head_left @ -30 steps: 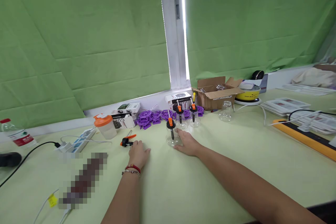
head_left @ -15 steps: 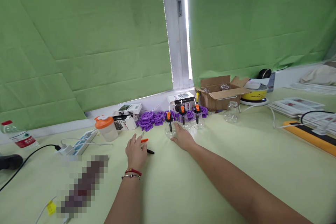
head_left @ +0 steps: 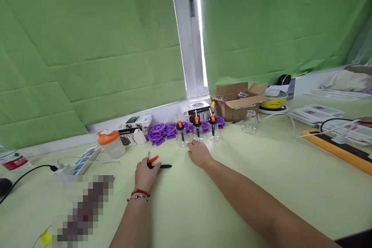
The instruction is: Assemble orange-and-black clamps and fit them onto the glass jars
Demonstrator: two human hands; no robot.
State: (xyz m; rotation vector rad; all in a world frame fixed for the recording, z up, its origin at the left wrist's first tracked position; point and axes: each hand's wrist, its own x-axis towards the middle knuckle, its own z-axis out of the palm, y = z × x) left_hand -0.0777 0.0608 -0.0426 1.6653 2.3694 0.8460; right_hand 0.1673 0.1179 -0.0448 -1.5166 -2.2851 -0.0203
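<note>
My left hand [head_left: 143, 173] rests on the pale green table [head_left: 221, 193], its fingers closed on a small pump head [head_left: 155, 162] with a black stem, an orange lever and a metal tip. My right hand [head_left: 199, 152] lies flat on the table, fingers spread, just in front of three small clear glass bottles. The nearest bottle [head_left: 181, 136] stands a little beyond my fingertips. Two more bottles [head_left: 198, 131] [head_left: 213, 130] stand to its right. Each carries a black and orange pump top.
Purple plastic parts [head_left: 162, 131] and small boxes [head_left: 134, 128] lie along the back wall. An orange-lidded cup [head_left: 111, 143] and a power strip [head_left: 78, 161] are at left. An open cardboard box [head_left: 238, 100], an empty glass bottle [head_left: 250, 121] and a yellow-edged black bar [head_left: 337, 150] sit at right.
My left hand has taken hold of the pump head and drawn it toward me. My right hand has pushed the nearest bottle back into line with the others and let it go.
</note>
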